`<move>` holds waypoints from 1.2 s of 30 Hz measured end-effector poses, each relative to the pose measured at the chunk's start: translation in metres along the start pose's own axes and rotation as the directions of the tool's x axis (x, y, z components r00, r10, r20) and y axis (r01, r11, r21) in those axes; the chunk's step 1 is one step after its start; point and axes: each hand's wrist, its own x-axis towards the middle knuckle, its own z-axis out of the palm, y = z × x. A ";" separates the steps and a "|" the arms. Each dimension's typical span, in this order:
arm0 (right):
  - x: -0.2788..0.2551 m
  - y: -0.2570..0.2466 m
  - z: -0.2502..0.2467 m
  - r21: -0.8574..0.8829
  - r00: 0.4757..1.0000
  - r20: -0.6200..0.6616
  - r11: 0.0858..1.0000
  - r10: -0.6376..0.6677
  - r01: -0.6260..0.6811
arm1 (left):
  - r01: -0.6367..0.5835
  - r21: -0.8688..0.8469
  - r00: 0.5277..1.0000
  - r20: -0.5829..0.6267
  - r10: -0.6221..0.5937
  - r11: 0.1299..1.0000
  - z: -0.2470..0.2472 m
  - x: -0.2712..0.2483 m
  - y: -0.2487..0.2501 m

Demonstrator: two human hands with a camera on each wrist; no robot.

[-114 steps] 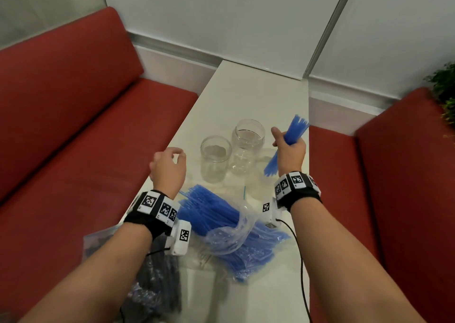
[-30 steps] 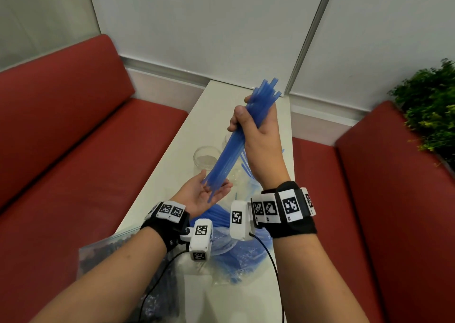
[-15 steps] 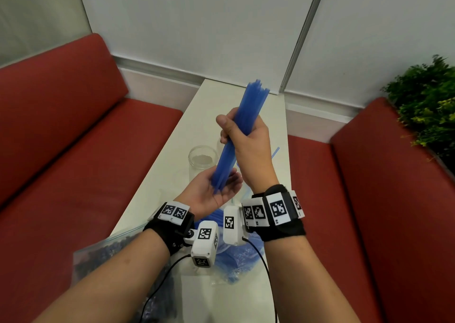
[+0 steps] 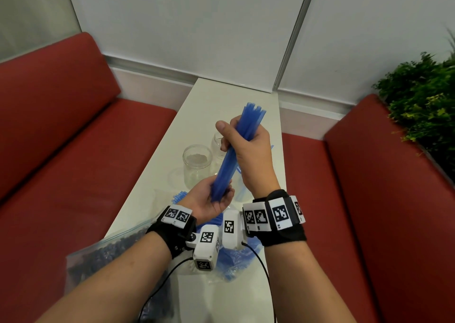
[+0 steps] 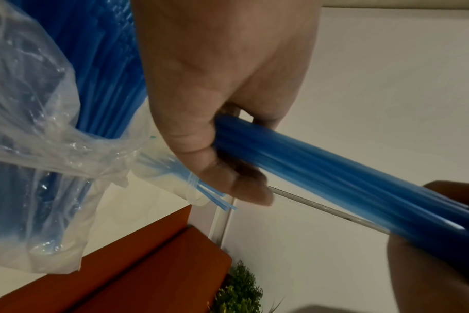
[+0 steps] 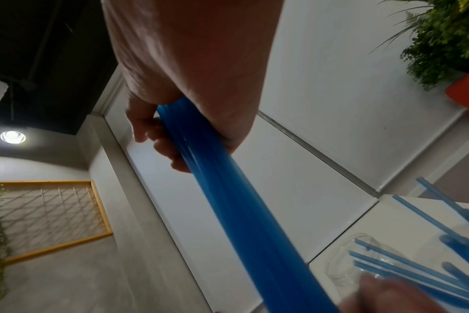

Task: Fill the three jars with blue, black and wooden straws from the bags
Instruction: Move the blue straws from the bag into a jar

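Observation:
My right hand (image 4: 248,148) grips a bundle of blue straws (image 4: 251,117) near its upper end and holds it tilted above the table (image 4: 221,96). My left hand (image 4: 199,199) lies palm up below, fingers curled round the bundle's lower ends, as the left wrist view shows (image 5: 228,165). An empty glass jar (image 4: 197,166) stands just beyond the left hand. A second jar (image 4: 217,141) is mostly hidden behind the right hand. The right wrist view shows a jar (image 6: 343,264) with loose blue straws (image 6: 415,273) in it.
An open clear bag of blue straws (image 4: 236,261) lies under my wrists. A bag of black straws (image 4: 108,253) hangs over the table's near left corner. Red benches (image 4: 73,150) flank the narrow table. A green plant (image 4: 423,96) stands at the right.
Over the last second the bundle has come down a little with its lower ends in my left palm, and its top ends look more even. Earlier, my left hand was empty.

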 end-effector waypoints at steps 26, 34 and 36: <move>-0.004 0.016 -0.013 0.048 0.977 0.197 0.995 0.078 -0.089 | 0.419 0.202 0.897 0.063 -0.438 0.885 -0.002 -0.003 0.009; 0.001 0.019 -0.018 0.034 0.980 0.188 0.997 0.061 -0.069 | 0.446 0.147 0.876 0.132 -0.464 0.883 -0.006 0.000 0.006; 0.000 0.022 -0.017 0.010 0.984 0.167 0.998 0.056 -0.059 | 0.373 0.083 0.917 0.120 -0.381 0.924 -0.004 0.003 0.007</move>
